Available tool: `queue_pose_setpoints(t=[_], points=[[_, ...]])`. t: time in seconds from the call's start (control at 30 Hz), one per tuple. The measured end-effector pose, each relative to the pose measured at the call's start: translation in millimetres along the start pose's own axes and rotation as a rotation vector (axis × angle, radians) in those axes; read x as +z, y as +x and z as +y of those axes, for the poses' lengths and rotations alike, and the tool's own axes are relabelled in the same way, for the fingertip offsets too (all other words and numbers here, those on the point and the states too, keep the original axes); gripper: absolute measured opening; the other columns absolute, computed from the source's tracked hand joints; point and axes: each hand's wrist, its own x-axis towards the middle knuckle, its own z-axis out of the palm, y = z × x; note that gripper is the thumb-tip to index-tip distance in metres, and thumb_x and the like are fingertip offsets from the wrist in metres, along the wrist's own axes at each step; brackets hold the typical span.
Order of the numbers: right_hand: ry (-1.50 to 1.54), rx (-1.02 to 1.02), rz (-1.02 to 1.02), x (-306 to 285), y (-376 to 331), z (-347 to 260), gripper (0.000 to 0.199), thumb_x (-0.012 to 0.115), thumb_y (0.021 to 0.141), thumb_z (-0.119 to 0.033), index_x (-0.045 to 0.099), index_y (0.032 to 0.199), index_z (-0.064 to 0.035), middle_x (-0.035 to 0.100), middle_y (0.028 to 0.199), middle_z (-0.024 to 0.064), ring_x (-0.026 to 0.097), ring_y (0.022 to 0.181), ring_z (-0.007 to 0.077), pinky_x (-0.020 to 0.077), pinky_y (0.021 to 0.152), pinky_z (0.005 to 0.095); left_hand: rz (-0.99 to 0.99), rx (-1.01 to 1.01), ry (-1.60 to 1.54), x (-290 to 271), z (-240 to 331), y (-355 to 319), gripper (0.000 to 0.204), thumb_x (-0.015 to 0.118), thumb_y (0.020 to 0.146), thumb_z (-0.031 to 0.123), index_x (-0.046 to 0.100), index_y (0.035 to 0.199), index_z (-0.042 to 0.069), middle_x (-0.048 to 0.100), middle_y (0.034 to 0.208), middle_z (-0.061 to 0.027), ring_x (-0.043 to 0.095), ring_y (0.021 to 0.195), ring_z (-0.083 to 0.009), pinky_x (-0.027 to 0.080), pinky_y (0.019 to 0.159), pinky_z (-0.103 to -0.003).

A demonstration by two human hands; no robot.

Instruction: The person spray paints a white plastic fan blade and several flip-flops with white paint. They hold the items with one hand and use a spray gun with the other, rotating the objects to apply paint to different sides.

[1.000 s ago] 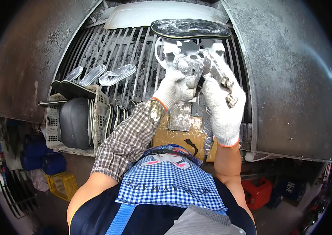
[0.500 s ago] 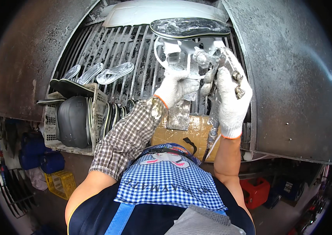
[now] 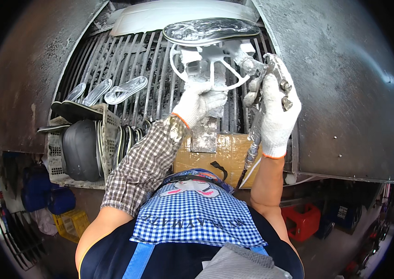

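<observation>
Right hand (image 3: 277, 111): white knit glove, fingers wrapped tight around a metal spray gun (image 3: 265, 79) crusted with pale paint; nozzle points left toward the stand; a hose runs down from the grip.
Left hand (image 3: 198, 103): white knit glove with orange cuff, fingers curled closed on the lower part of a white-coated wire stand (image 3: 208, 69), at its post.
Shoe sole (image 3: 211, 30): dark, glossy, streaked with pale coating; lies flat on top of the stand, just above both hands, near the upper middle of the booth.
Grate (image 3: 136, 69): slatted rear wall of the spray booth, heavily coated white, directly behind stand and sole.
Clear soles (image 3: 108, 90): three translucent pieces lying against the grate, left of the stand, well apart from the hands.
Basket (image 3: 106, 135): white plastic crate at lower left, packed with dark soles set on edge.
Cardboard (image 3: 227, 156): brown sheet below the stand, between the forearms.
Booth walls (image 3: 341, 83): curved grey metal on either side, dusted with overspray.
</observation>
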Motion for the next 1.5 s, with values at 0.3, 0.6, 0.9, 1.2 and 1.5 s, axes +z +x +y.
queue_pose_setpoints(t=[0.3, 0.6, 0.9, 1.2, 1.5], points=[[-0.048, -0.035, 0.068, -9.3, -2.3, -9.7, 0.046, 0.062, 0.104, -0.008, 0.052, 0.147, 0.0046, 0.069, 0.098, 0.0052, 0.061, 0.075, 0.0058, 0.0512, 0.066, 0.0209, -0.031, -0.025, 0.015, 7.6, 5.4, -4.2, 0.038, 0.054, 0.1, 0.007, 0.048, 0.129, -0.018, 0.057, 0.132, -0.0416, 0.066, 0.117, -0.0492, 0.06, 0.102, -0.055], [0.064, 0.068, 0.013, -6.5, -6.1, -17.4, 0.044, 0.063, 0.103, -0.008, 0.055, 0.145, 0.0058, 0.072, 0.116, 0.0081, 0.065, 0.092, 0.0071, 0.0541, 0.083, 0.0235, 0.022, -0.006, -0.025, 13.8, 3.7, -8.2, 0.038, 0.056, 0.099, 0.01, 0.049, 0.123, -0.019, 0.062, 0.121, -0.0425, 0.066, 0.112, -0.0564, 0.06, 0.099, -0.058], [0.11, 0.027, 0.113, -26.0, 6.1, -15.6, 0.042, 0.062, 0.105, -0.011, 0.055, 0.144, 0.0031, 0.068, 0.089, 0.0047, 0.06, 0.067, 0.0068, 0.0512, 0.059, 0.023, -0.073, -0.02, -0.037, 18.7, 16.9, -21.1, 0.034, 0.052, 0.1, 0.011, 0.052, 0.121, -0.016, 0.057, 0.132, -0.0414, 0.064, 0.121, -0.0504, 0.058, 0.102, -0.058], [0.114, -0.002, 0.213, -33.6, 2.5, -25.0, 0.045, 0.06, 0.105, -0.007, 0.051, 0.148, 0.0047, 0.07, 0.101, 0.0091, 0.061, 0.076, 0.0068, 0.0534, 0.062, 0.0219, -0.03, 0.004, -0.069, 0.4, 35.4, -26.5, 0.038, 0.055, 0.099, 0.01, 0.052, 0.126, -0.016, 0.06, 0.129, -0.0371, 0.063, 0.123, -0.0486, 0.055, 0.104, -0.063], [0.046, 0.039, 0.11, -38.8, -18.9, -32.4, 0.042, 0.06, 0.106, -0.009, 0.054, 0.145, 0.0032, 0.07, 0.095, 0.0068, 0.061, 0.073, 0.0072, 0.0525, 0.062, 0.0227, 0.004, 0.071, -0.014, -7.0, 51.1, -31.2, 0.03, 0.058, 0.098, 0.011, 0.057, 0.116, -0.013, 0.065, 0.122, -0.0332, 0.069, 0.111, -0.0448, 0.06, 0.099, -0.056]])
